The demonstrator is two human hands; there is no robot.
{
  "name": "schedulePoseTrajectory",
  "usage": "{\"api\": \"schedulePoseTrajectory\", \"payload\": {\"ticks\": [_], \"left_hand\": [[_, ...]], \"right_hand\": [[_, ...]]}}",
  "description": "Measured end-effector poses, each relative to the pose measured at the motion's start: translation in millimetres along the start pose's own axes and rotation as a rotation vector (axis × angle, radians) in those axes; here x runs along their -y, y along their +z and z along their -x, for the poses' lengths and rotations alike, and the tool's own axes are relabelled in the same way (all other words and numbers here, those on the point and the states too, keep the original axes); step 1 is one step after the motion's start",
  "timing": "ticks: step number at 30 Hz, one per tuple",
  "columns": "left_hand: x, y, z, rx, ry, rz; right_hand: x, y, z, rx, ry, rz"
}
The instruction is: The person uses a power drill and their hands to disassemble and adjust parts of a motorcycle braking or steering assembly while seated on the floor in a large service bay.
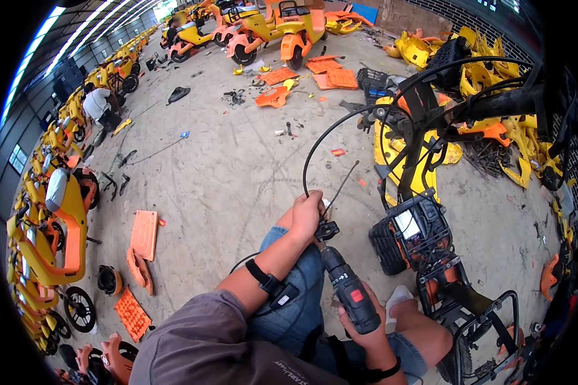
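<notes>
At lower centre of the frame, the left hand (307, 215) curls around a small black part (328, 230), and the right hand (370, 341) wraps the drill (349, 289) just below it. The contact is too small to tell, perhaps a screw: best to line the tip up straight, press evenly and pulse the trigger gently.
</notes>
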State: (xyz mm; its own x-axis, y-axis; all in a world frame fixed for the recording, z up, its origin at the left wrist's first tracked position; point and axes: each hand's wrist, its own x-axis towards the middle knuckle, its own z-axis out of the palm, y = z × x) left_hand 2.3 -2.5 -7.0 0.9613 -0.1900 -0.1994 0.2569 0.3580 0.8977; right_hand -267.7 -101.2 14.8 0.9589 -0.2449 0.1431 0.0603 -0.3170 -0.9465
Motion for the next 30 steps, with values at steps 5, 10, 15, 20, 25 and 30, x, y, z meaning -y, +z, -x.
{"api": "schedulePoseTrajectory", "payload": {"ticks": [5,10,15,20,25,30], "left_hand": [[-0.3,1.8,2.1,-0.01,-0.003,0.003],[1.2,0.3,-0.8,0.016,0.008,-0.018],[0.8,-1.6,-1.5,0.032,0.0,-0.001],[-1.1,-0.8,-1.7,0.034,-0.001,0.012],[6.2,-4.5,-6.2,0.021,0.047,-0.122],[-0.5,-1.1,-2.4,0.047,-0.072,0.012]], "right_hand": [[-8.6,-3.3,2.1,0.051,0.047,-0.007],[-13.0,2.8,0.3,0.094,0.026,-0.1],[6.4,2.1,-4.7,0.1,0.05,-0.027],[-15.7,6.9,3.2,0.084,0.105,-0.101],[-17.8,6.6,6.0,0.021,0.027,-0.079],[-4.3,6.9,3.3,0.039,0.121,-0.228]]}}
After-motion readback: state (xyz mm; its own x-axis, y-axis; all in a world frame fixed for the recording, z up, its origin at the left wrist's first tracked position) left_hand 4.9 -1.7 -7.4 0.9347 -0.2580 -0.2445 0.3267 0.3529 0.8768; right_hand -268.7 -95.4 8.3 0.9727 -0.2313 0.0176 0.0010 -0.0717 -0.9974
